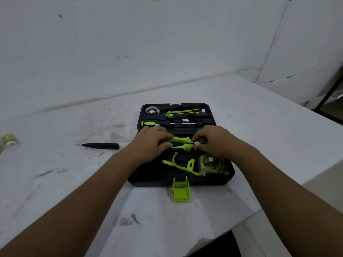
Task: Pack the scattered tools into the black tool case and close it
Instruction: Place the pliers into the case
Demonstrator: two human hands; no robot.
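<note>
nearest: green latch point(181, 191) hangs open off the front wall of the black tool case point(148, 179), flat on the bench point(55, 173). lid not seen.
front row of case: tape measure point(211, 163) seated at right, its green strap point(178, 165) trailing loose to the left.
middle: both hands on the pliers point(181, 142). left hand point(154, 140) curls round the handles; right hand point(215, 140) pinches the head end. likely lining the tool up to press it into its moulded slot.
out on the bench, left of case, well apart: black tester pen point(101, 145), unpacked; a small roll point(10, 141) at the far left edge.
behind hands: screwdriver point(154, 123) in its recess.
far row: green-handled tools point(183, 112), blurred; tape roll point(151, 110) in corner pocket.
</note>
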